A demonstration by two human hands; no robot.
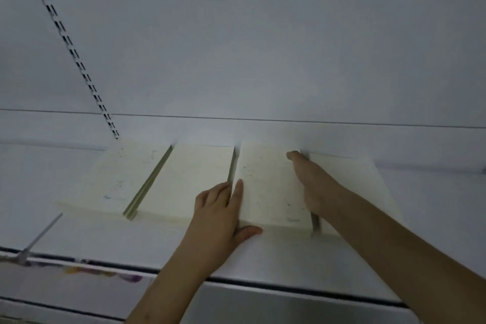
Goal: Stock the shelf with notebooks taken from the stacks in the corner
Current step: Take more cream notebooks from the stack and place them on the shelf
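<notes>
Several cream notebook stacks lie side by side on the white shelf (92,239), pushed towards its back panel. The third stack (268,187) sits between my hands. My left hand (221,216) lies flat against its left side, fingers in the gap to the second stack (184,179) and thumb along the front edge. My right hand (313,181) rests along its right side, fingers straight and reaching to the back, in the gap to the fourth stack (349,179). The first stack (113,179) lies at the left.
A slotted upright rail (71,45) runs up the white back panel at the left. A thin white divider clip (39,237) sticks out at the shelf's front left. A colourful price strip (100,271) runs along the shelf's front edge.
</notes>
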